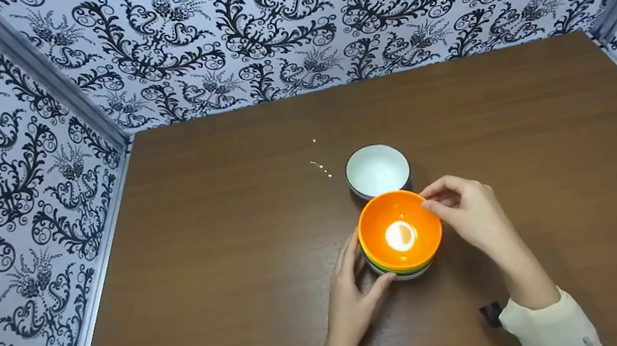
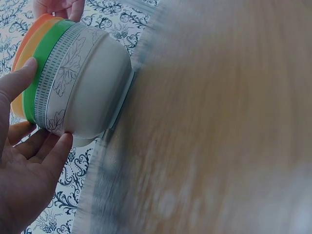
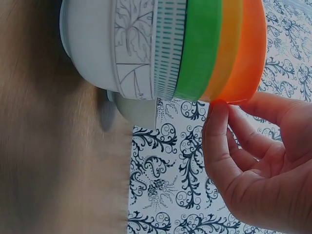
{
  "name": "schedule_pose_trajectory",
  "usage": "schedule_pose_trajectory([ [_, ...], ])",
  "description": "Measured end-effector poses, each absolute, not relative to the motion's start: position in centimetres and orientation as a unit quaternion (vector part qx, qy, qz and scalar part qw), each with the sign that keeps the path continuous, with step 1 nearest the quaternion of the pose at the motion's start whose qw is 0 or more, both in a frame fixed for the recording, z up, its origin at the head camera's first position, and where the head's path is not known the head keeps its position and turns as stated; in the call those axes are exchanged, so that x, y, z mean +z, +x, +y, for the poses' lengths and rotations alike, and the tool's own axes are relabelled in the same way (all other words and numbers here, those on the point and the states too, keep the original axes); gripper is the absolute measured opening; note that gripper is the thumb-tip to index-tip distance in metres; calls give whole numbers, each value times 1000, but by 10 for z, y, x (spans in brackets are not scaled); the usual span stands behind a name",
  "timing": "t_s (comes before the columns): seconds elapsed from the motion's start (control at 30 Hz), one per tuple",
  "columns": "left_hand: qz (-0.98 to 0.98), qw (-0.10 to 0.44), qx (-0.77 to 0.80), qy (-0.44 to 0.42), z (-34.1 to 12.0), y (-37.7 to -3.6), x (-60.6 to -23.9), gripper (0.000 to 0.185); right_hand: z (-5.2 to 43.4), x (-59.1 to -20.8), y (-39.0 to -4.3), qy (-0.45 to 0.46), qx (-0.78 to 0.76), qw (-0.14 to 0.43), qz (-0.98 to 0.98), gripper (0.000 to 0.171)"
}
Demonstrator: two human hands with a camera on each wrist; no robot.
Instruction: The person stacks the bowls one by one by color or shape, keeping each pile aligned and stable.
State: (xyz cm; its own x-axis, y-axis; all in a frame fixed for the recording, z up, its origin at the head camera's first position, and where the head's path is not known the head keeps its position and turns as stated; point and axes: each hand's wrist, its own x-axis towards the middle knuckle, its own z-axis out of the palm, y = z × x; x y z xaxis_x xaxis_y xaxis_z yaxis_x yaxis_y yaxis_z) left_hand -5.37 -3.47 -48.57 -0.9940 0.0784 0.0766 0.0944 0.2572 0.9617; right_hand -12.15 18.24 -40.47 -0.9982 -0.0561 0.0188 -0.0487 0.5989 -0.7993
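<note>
A stack of nested bowls stands on the table, topped by an orange bowl point(image 1: 392, 215). Below it come a yellow bowl point(image 3: 229, 39), a green bowl point(image 3: 202, 53), a white bowl with teal dashes point(image 3: 168, 48) and, lowest, a white bowl with a leaf drawing point(image 2: 97, 83). My left hand point(image 1: 349, 303) holds the stack's near left side, thumb against the green bowl and fingertips lower down. My right hand point(image 1: 470, 215) pinches the orange bowl's rim at the right between thumb and fingers. Just behind the stack sits a separate bowl, white inside point(image 1: 377, 169).
The brown wooden table point(image 1: 220, 242) has small pale specks point(image 1: 320, 166) left of the separate bowl. A small black object point(image 1: 492, 315) lies by my right sleeve. Patterned black-and-white panels point(image 1: 272, 24) stand at the back and sides.
</note>
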Motion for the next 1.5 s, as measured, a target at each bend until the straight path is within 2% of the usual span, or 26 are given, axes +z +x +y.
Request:
schedule_pose_trajectory([
  [0.77, -792, 2, -608, -57, -35, -54, -485, 89, 184, -411, -123, -17, -444, 7, 896, 18],
  [1.17, -789, -1, -612, -51, -36, -53, -485, 90, 198, -411, -144, -18, -458, -4, 889, 24],
  [1.5, -788, -5, -614, -47, -36, -55, -485, 90, 203, -416, -162, -24, -449, 10, 893, 27],
])
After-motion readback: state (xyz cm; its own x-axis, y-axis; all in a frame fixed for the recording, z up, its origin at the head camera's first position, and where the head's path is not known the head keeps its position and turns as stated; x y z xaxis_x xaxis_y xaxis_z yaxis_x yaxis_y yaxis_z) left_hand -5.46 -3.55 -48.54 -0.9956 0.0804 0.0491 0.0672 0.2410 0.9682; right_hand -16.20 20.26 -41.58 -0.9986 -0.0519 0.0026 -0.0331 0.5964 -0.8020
